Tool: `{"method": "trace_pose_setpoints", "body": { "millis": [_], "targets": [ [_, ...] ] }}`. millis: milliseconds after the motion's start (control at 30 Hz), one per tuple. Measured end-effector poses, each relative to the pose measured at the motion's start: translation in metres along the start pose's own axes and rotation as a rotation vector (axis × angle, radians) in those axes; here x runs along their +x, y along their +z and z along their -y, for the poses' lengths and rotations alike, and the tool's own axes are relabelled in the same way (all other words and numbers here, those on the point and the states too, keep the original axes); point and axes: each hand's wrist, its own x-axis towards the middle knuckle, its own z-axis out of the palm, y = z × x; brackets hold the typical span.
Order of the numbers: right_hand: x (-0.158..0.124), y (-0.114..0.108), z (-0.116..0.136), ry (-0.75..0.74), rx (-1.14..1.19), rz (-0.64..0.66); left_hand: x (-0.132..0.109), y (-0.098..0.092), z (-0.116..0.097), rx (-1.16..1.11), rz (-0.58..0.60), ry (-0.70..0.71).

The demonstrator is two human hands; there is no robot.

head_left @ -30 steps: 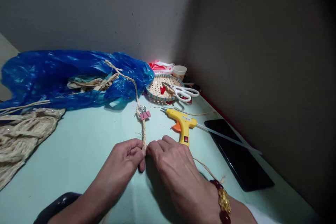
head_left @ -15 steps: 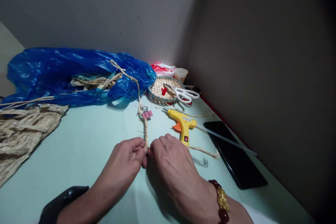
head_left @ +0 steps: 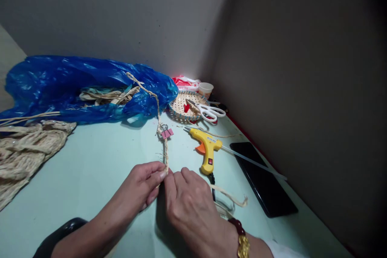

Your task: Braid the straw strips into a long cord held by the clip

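Note:
A braided straw cord (head_left: 160, 129) runs from the blue plastic bag (head_left: 75, 84) across the pale green table (head_left: 99, 169) to my hands. A pink binder clip (head_left: 166, 133) is clamped on it midway. My left hand (head_left: 145, 183) pinches the cord's near end between thumb and fingers. My right hand (head_left: 189, 203), fingers closed, meets it at the same spot and grips loose straw strands (head_left: 231, 198) that trail off to the right. A beaded bracelet sits on my right wrist.
A yellow glue gun (head_left: 207, 149) lies just beyond my right hand, beside a black phone (head_left: 263, 179). A woven tray (head_left: 181, 107) with white scissors (head_left: 210, 112) and a paper cup (head_left: 205, 88) stand at the back. A straw bundle (head_left: 24, 153) lies at left.
My right hand has drawn nearer and slightly left, pulling the loose strands with it. The left hand keeps its pinch on the cord. The view has shifted a little.

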Motion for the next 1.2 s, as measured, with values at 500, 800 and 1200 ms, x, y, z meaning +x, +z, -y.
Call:
{"method": "trace_pose_setpoints", "body": {
  "millis": [500, 800, 1200],
  "targets": [
    [0.015, -0.028, -0.037, 0.403, 0.856, 0.311, -0.011, -0.002, -0.015, -0.082, 0.049, 0.026],
    [0.021, -0.010, -0.040, 0.397, 0.999, 0.392, -0.014, -0.001, -0.010, -0.047, 0.063, 0.097],
    [0.026, -0.004, -0.034, 0.507, 1.097, 0.370, -0.024, 0.004, -0.015, 0.570, -0.142, 0.210]
  ]
}}
